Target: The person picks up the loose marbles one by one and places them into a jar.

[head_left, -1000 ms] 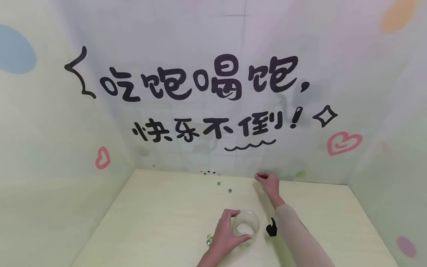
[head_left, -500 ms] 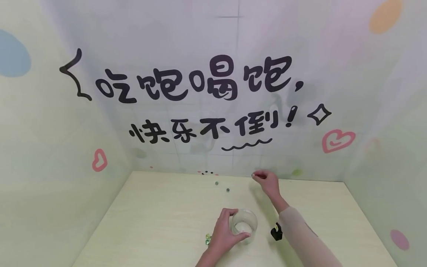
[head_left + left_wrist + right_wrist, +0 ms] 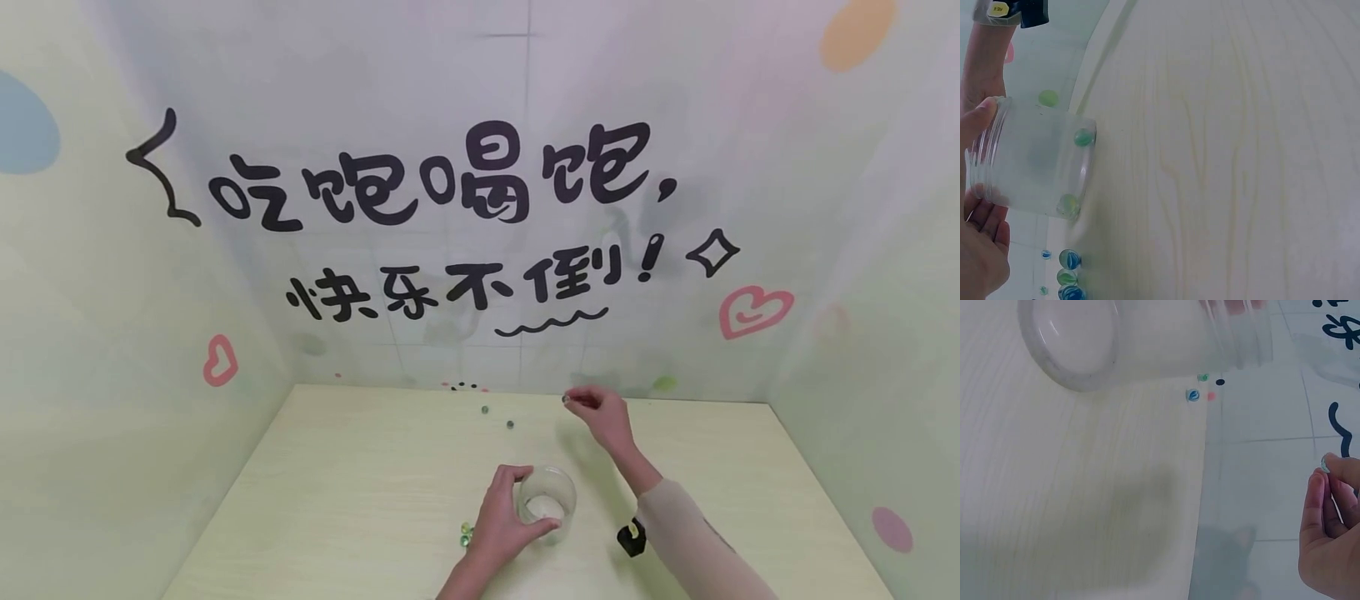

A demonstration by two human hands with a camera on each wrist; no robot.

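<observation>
A clear jar (image 3: 551, 483) stands on the table, its screw-thread rim upward. My left hand (image 3: 498, 521) grips it, thumb on the near side and fingers round the far side. In the left wrist view, two greenish marbles (image 3: 1084, 137) show through the jar's wall near its base. Beyond the jar and to its right, my right hand (image 3: 609, 421) is raised near the back wall. Its thumb and fingertips pinch a small glass marble (image 3: 1325, 464). Several marbles (image 3: 1070, 259) with blue and green swirls lie beside my left hand, partly hidden by it in the head view.
Two more marbles, one greenish (image 3: 484, 409) and one bluish (image 3: 510, 425), lie toward the table's back edge. Printed walls enclose the pale wooden table (image 3: 337, 475) at the back and both sides. A black device (image 3: 632, 537) sits at my right forearm.
The head view has shifted slightly. My right hand has come down a little toward the jar while its forearm swung to the right, the marble still pinched. My left hand keeps its grip.
</observation>
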